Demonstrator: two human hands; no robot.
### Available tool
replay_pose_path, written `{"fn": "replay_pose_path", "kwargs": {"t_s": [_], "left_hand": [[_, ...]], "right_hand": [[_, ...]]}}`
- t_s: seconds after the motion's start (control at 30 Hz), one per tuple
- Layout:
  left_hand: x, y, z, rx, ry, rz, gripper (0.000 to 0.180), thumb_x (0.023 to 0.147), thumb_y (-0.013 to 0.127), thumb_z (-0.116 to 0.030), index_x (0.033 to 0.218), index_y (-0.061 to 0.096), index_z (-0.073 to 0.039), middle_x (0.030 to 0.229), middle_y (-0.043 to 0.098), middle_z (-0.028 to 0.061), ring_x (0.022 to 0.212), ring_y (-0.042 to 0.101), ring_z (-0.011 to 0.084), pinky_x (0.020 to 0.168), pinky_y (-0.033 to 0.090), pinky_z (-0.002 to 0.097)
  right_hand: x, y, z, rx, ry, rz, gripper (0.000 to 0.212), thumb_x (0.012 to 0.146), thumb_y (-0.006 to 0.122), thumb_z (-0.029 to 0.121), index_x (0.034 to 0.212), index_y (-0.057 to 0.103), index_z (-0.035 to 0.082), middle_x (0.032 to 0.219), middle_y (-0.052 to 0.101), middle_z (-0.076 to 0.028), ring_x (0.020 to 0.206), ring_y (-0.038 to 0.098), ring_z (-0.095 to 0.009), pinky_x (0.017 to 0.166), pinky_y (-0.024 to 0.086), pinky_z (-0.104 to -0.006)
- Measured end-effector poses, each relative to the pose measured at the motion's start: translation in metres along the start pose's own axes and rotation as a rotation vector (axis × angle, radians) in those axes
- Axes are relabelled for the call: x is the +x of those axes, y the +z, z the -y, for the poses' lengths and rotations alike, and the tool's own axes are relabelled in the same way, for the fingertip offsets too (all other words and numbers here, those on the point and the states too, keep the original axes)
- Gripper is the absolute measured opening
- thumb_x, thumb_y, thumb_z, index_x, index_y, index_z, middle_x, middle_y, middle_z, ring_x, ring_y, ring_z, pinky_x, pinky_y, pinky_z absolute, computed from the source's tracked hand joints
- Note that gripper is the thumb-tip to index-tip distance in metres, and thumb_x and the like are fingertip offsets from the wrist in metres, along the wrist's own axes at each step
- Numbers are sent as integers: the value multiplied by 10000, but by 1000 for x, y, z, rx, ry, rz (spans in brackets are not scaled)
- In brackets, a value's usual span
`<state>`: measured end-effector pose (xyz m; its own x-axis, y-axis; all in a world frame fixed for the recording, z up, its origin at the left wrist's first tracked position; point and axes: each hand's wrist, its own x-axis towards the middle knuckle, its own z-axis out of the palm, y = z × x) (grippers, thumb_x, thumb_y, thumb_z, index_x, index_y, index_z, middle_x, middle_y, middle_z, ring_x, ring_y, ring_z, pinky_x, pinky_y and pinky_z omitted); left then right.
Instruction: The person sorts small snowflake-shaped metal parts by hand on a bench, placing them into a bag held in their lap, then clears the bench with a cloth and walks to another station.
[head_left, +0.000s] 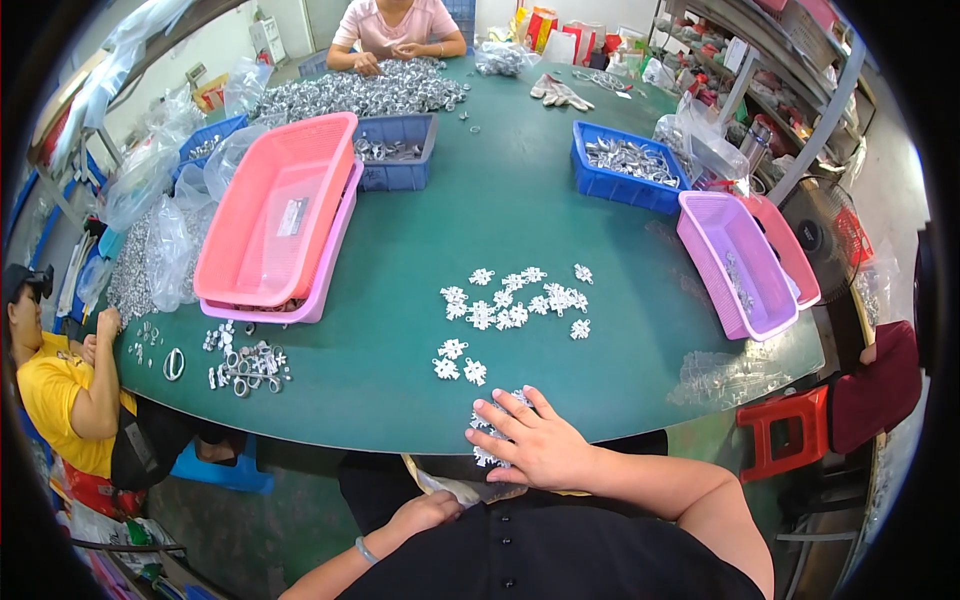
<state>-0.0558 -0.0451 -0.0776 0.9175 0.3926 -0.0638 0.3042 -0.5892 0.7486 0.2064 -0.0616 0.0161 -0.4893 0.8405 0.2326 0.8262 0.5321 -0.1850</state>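
Note:
My right hand [535,440] lies palm down with its fingers spread at the near edge of the green table [400,270]. Beneath it, partly covered, are several small silver snowflake-shaped metal pieces [487,457]. Below the table edge, at my lap, my left hand [425,512] has its fingers closed on the rim of a pale bag [450,487] with a yellowish edge; what is inside it cannot be made out. Farther in on the table, more snowflake-shaped pieces [482,315] lie loosely scattered, with a small group [450,349] nearer to me.
Stacked pink baskets [275,210] stand left, beside loose metal rings [250,370]. Blue bins [627,165] and a lilac basket [735,265] hold metal parts. A person in pink [398,30] sits by a metal heap; another in yellow [75,400] sits left. A red stool [785,430] stands right.

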Motion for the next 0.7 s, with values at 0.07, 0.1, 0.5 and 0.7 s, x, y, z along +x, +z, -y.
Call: {"fn": "replay_pose_path", "kwargs": {"t_s": [0.07,0.1,0.5,0.7], "left_hand": [[0,2,2,2,5,-10,140,838,574,-148,946,628,-78,919,588,103,813,633,290,695,528,359],[-1,4,3,3,7,-16,139,839,574,-149,946,629,-79,920,589,102,812,633,290,695,528,359],[-3,10,7,45,24,-32,142,847,585,-160,953,631,-77,922,592,100,816,634,288,688,530,359],[-1,4,2,34,36,-29,144,828,600,-129,953,625,-64,915,594,106,802,630,295,676,526,362]], "right_hand": [[0,0,0,1,-3,-3,608,798,659,454,1300,503,148,1408,407,-137,1275,404,-349,1014,326,-547],[0,0,0,1,-6,-7,607,797,659,453,1299,504,148,1405,411,-136,1272,408,-347,1014,326,-545],[1,-1,0,-15,-31,-12,582,813,642,454,1288,514,144,1387,430,-140,1252,429,-341,1006,335,-530],[-2,0,1,-9,-49,-21,551,826,631,450,1277,526,152,1380,435,-139,1237,439,-334,988,349,-524]]}}
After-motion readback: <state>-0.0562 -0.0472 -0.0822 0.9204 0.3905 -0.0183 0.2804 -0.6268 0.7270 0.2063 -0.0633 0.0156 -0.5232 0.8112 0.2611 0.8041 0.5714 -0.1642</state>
